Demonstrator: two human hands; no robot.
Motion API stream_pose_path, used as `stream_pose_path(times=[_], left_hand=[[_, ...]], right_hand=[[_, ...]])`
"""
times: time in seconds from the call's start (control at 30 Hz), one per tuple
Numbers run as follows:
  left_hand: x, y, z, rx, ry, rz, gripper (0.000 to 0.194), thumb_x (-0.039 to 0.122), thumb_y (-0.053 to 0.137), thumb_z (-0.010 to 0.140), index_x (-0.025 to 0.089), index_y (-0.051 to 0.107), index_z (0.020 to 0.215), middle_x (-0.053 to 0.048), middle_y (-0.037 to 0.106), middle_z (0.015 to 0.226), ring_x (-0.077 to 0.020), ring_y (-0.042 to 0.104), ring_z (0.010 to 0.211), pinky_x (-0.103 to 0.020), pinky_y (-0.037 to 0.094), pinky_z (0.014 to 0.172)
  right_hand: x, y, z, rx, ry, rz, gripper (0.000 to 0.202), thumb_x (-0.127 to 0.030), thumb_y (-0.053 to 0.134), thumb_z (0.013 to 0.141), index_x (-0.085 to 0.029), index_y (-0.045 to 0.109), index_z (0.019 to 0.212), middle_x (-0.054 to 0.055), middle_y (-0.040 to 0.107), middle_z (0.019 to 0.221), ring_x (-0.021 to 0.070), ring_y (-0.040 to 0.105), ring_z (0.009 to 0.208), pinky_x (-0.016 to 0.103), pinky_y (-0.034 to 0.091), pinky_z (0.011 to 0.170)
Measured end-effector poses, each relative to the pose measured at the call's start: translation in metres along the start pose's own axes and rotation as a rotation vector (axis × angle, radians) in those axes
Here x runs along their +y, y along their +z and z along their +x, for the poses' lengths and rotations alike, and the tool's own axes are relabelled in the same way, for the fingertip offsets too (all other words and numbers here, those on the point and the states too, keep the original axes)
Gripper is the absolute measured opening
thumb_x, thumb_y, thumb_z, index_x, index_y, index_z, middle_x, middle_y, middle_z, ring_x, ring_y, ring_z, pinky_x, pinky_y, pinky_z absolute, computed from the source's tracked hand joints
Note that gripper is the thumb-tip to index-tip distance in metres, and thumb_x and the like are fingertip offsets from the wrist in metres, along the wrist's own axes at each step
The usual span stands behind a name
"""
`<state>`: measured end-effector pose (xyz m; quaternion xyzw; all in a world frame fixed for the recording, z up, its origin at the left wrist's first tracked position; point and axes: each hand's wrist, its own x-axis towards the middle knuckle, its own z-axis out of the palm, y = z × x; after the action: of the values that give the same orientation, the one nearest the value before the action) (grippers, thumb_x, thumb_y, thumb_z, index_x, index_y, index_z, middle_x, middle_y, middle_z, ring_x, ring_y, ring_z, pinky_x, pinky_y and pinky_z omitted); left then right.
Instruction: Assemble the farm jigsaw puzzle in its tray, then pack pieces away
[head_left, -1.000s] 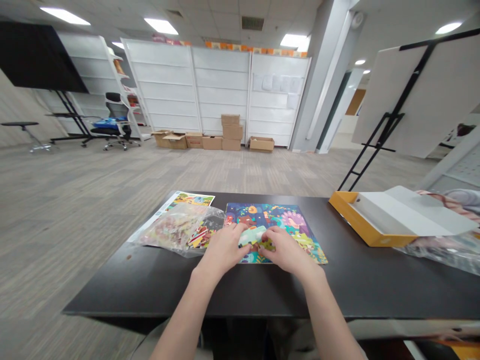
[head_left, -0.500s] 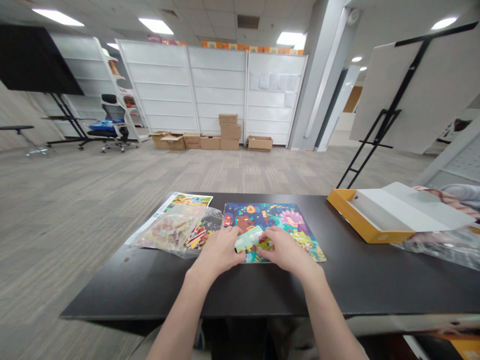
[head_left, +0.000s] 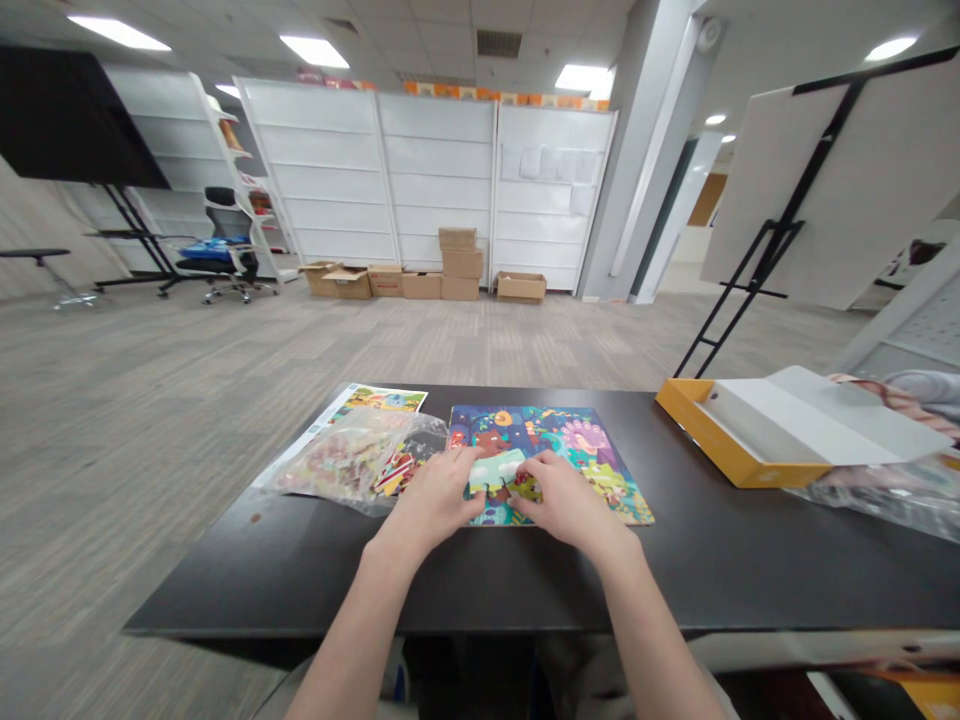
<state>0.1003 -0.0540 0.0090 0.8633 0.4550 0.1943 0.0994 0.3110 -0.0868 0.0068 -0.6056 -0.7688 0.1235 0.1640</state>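
Between my two hands are joined jigsaw puzzle pieces (head_left: 495,472), pale green with a white cloud shape. My left hand (head_left: 439,487) pinches their left side, thumb at the near edge and fingers at the far edge. At the right end, my right hand (head_left: 561,492) grips them with bent fingers, beside a patch of yellow-green and red. Underneath lies a colourful picture board (head_left: 585,437) with a brown bear and a purple peacock. My hands cover its near middle. I cannot tell whether the pieces touch the board.
Left of the board lies a clear plastic bag (head_left: 337,455) of loose pieces, partly over a printed sheet (head_left: 382,399). An open yellow box (head_left: 720,440) stands at the table's right, with crumpled plastic wrap (head_left: 885,492) beside it. The dark table (head_left: 300,575) ends close to my body.
The pale green pieces have turned from a slant to nearly level. My hands have shifted slightly with them, and both keep their grip.
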Motion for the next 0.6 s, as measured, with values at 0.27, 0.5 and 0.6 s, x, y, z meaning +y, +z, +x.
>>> stream_pose_path(times=[0.27,0.5,0.6], left_hand=[[-0.0029,-0.0024,-0.0004,0.007,0.014,0.017,0.043,0.019,0.062,0.079,0.019,0.059,0.122,-0.01,0.071,0.115,-0.0255,0.069,0.1,-0.034,0.053,0.086],[-0.0016,-0.0059,-0.002,-0.01,-0.056,0.045,0.041,0.028,0.062,0.082,0.018,0.06,0.122,-0.011,0.074,0.108,-0.0266,0.072,0.09,-0.034,0.053,0.08],[-0.0049,-0.0044,-0.0019,0.023,-0.066,0.0,0.043,0.029,0.061,0.083,0.018,0.058,0.125,-0.011,0.073,0.114,-0.0261,0.072,0.094,-0.034,0.054,0.083]], right_hand=[[0.0005,0.0001,0.0006,0.007,0.013,0.009,0.024,-0.034,0.07,0.085,-0.018,0.067,0.102,0.01,0.061,0.105,0.0245,0.062,0.1,0.035,0.047,0.09],[-0.0024,-0.0017,0.0004,0.002,0.005,-0.007,0.025,-0.032,0.07,0.087,-0.018,0.069,0.107,0.011,0.062,0.108,0.025,0.063,0.102,0.035,0.047,0.094],[-0.0025,-0.002,0.0,0.002,0.007,-0.009,0.026,-0.032,0.069,0.087,-0.018,0.068,0.108,0.011,0.062,0.107,0.0249,0.063,0.102,0.035,0.047,0.093]])
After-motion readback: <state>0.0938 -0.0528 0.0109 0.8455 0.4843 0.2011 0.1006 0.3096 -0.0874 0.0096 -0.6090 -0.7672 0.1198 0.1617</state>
